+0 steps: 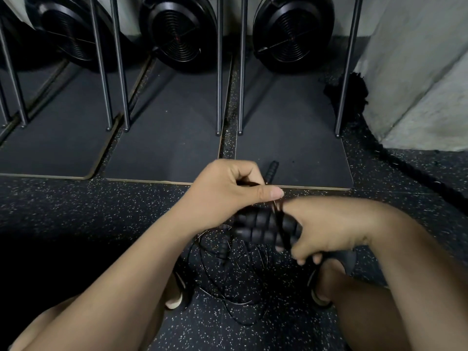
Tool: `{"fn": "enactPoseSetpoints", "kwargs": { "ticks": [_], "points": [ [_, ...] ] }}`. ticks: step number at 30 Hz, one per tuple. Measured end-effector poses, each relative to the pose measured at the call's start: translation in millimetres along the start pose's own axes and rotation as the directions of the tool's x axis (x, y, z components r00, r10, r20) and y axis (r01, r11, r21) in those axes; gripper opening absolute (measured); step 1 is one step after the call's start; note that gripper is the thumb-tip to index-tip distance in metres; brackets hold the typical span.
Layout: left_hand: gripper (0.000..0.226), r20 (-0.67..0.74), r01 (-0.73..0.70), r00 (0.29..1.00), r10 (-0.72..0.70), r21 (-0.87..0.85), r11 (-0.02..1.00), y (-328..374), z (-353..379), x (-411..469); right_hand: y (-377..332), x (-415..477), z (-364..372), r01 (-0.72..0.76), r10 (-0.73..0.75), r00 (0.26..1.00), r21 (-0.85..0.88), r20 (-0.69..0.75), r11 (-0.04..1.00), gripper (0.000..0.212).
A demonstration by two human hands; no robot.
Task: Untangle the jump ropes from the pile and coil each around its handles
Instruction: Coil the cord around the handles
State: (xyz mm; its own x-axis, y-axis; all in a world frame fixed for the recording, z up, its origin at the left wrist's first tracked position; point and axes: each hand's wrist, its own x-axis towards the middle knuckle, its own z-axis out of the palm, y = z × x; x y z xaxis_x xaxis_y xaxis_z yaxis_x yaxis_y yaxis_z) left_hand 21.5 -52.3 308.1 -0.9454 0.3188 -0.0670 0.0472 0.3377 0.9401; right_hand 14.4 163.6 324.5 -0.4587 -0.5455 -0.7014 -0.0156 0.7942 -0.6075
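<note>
Both hands are closed on one jump rope. The right hand [326, 231] curls its fingers around a pair of ribbed black handles [255, 226] held side by side, low and near the centre of the view, between the person's knees. The left hand [222, 191], just above and to the left, pinches the thin black cord [280, 221] between thumb and bent fingers; a turn or two of it crosses the handles. Below the hands, a loose tangle of cords [228, 287] lies in overlapping loops on the speckled rubber floor [76, 211], between two sandalled feet. A second ribbed handle [223, 247] sits at the tangle's left edge, and a third handle [271, 171] lies farther off on a dark mat [291, 138]. Far behind are three black fan wheels [177, 39] on metal legs, and a thick braided rope [410, 165] runs along the floor at the right. The cord looks light, thin and springy, likely to slip or uncoil if tension drops, and its loops probably snag one another. The ribbed handles seem the firm, grippy part, so they are the best place to hold while the other hand guides the cord close to the wrap.
</note>
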Motion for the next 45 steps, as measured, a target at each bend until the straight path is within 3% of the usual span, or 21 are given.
{"fn": "enactPoseSetpoints", "kwargs": {
  "ticks": [2,4,7,10,13,15,17,19,22,27,30,32,34,37,40,43,45],
  "points": [
    [0.037,-0.010,-0.038,0.999,0.037,-0.092,0.995,0,-6,0,-7,-8,1,0.081,-0.088,0.992,0.076,0.093,0.994,0.026],
    [0.030,-0.003,-0.031,1.000,0.031,-0.195,0.980,1,-11,0,-11,-17,-2,0.192,-0.215,0.972,0.204,0.094,0.960,0.036],
    [0.024,0.030,0.062,0.998,-0.054,-0.451,0.890,5,-12,1,-11,-26,-4,0.390,-0.400,0.914,0.414,-0.065,0.823,0.051],
    [0.028,-0.061,0.032,0.996,-0.058,-0.372,0.928,0,-4,6,-8,-22,-5,0.548,-0.472,0.835,0.494,-0.283,0.675,0.046],
    [0.042,-0.006,0.081,0.996,-0.088,-0.338,0.938,-2,5,7,-6,-15,-10,0.610,-0.366,0.789,0.564,-0.493,0.556,0.043],
    [0.038,0.010,0.112,0.993,-0.115,-0.312,0.943,-2,7,7,-4,-10,-14,0.614,-0.203,0.754,0.562,-0.624,0.554,0.045],
    [0.034,0.001,0.122,0.992,-0.124,-0.180,0.976,-7,7,7,3,-3,-17,0.568,-0.039,0.700,0.523,-0.713,0.635,0.048],
    [0.031,0.012,0.123,0.992,-0.122,-0.064,0.990,-9,8,5,13,3,-18,0.424,0.062,0.666,0.446,-0.743,0.788,0.050],
    [0.032,-0.002,0.101,0.995,-0.101,-0.020,0.995,-7,6,2,21,6,-17,0.134,0.092,0.753,0.288,-0.651,0.948,0.049],
    [0.036,-0.054,0.021,0.998,-0.022,-0.021,1.000,-5,2,1,19,2,-9,-0.087,0.094,0.948,0.038,-0.303,0.996,0.053],
    [0.034,-0.087,-0.018,0.996,0.012,-0.070,0.997,-6,-4,4,16,-4,-4,-0.002,0.007,0.997,0.077,-0.071,0.997,0.051],
    [0.033,-0.100,-0.039,0.995,0.026,-0.130,0.991,-6,-9,5,10,-12,-4,0.096,-0.110,0.992,0.209,0.055,0.973,0.050],
    [0.041,-0.109,-0.012,0.994,-0.015,-0.251,0.968,-4,-12,5,4,-21,-7,0.216,-0.263,0.961,0.351,0.091,0.911,0.059],
    [0.036,-0.096,0.032,0.992,-0.080,-0.422,0.906,-1,-10,6,1,-27,-12,0.423,-0.461,0.886,0.493,-0.051,0.760,0.067],
    [0.038,-0.171,0.036,0.979,-0.112,-0.393,0.919,-4,-4,11,1,-20,-12,0.583,-0.501,0.808,0.548,-0.310,0.601,0.064],
    [0.042,-0.095,0.070,0.990,-0.108,-0.332,0.941,-7,3,10,0,-14,-14,0.639,-0.368,0.768,0.602,-0.524,0.478,0.053],
    [0.040,-0.055,0.100,0.992,-0.118,-0.255,0.962,-9,5,9,2,-8,-16,0.618,-0.162,0.754,0.603,-0.637,0.504,0.050]
  ]
}}
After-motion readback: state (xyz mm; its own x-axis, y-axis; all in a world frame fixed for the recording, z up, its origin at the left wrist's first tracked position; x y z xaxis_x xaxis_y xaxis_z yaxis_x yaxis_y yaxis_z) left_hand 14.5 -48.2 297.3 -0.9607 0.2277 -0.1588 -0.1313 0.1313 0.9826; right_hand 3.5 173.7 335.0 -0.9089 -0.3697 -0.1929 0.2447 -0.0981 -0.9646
